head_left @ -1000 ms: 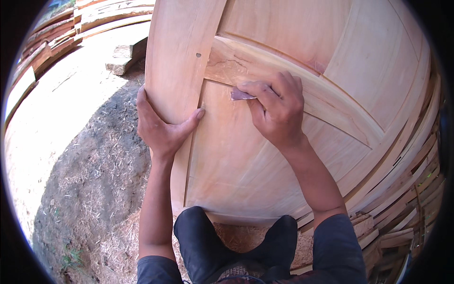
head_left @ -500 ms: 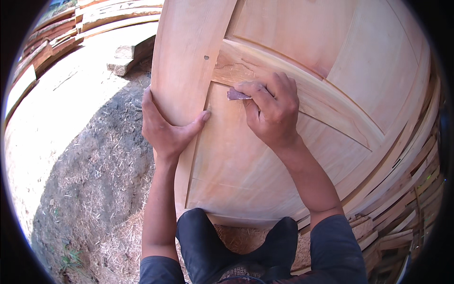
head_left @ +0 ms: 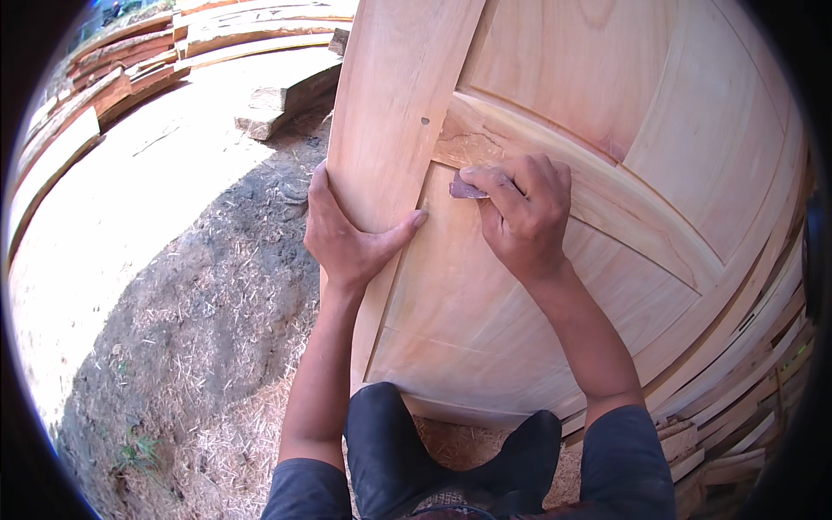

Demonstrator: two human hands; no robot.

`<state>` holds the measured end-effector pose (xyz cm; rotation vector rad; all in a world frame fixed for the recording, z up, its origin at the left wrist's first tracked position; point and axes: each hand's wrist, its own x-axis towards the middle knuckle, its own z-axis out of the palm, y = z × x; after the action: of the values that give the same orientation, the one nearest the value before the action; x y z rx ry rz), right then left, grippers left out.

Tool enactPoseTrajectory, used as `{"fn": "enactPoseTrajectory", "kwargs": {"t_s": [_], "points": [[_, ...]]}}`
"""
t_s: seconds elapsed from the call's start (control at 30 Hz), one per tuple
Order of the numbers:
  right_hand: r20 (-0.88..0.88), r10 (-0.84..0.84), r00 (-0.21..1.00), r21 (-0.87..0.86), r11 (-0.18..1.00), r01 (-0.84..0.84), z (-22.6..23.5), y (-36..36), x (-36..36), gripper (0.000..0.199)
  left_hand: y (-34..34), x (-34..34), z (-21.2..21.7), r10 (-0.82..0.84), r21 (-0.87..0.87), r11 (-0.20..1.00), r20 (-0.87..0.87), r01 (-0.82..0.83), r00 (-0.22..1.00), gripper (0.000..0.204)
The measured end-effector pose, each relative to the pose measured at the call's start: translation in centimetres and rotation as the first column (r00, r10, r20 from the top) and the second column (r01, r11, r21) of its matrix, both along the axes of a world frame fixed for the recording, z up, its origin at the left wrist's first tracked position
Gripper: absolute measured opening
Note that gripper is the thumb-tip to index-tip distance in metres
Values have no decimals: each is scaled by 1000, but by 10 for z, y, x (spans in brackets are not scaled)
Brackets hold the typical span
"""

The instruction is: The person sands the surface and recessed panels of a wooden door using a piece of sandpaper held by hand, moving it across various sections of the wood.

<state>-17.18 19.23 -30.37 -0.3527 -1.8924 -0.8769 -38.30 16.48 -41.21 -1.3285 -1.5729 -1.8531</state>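
A pale wooden panelled door (head_left: 390,78) with raised rails and recessed panels lies before me, its near end by my knees. My left hand (head_left: 351,247) grips its left edge, the fingers curled round the outside and the thumb resting on the face beside the panel groove. Pinched in my right hand (head_left: 533,217) is a small folded piece of reddish-brown sandpaper (head_left: 468,186). It sits by the corner where the lower panel (head_left: 468,286) meets the middle rail (head_left: 511,143). Part of the sandpaper is hidden by my fingers. A small dark hole (head_left: 425,120) shows in the left stile.
Stacked rough boards (head_left: 260,35) stand at the far left, with short timber blocks (head_left: 277,104) nearer the door. More wooden strips (head_left: 745,390) are piled along the right side. Wood shavings (head_left: 234,451) litter the ground at left, partly in bright sunlight.
The whole view has shifted, so the door and both hands appear farther right. My right hand with the sandpaper has moved slightly left along the door; my left hand keeps its grip.
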Motion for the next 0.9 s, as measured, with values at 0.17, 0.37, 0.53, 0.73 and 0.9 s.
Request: {"fn": "enactPoseTrajectory", "kwargs": {"t_s": [0.17, 0.37, 0.53, 0.73, 0.9], "points": [[62, -65, 996, -53, 996, 68, -4, -17, 22, 21, 2, -6, -4, 22, 21, 1000, -15, -21, 1000, 130], [30, -30, 999, -77, 997, 32, -3, -7, -6, 19, 3, -5, -6, -22, 59, 998, -44, 24, 999, 117], [65, 4, 998, -73, 997, 1, -2, -7, -14, 18, 9, -15, -16, 3, 74, 997, -67, 2, 998, 91], [45, 8, 999, -64, 998, -5, 0, -7, -2, 18, 13, -11, -12, 65, 139, 989, -95, -52, 993, 85], [99, 24, 995, -70, 997, -17, -1, -3, -16, 19, 11, -16, -16, 100, 63, 994, -115, -93, 988, 90]]}}
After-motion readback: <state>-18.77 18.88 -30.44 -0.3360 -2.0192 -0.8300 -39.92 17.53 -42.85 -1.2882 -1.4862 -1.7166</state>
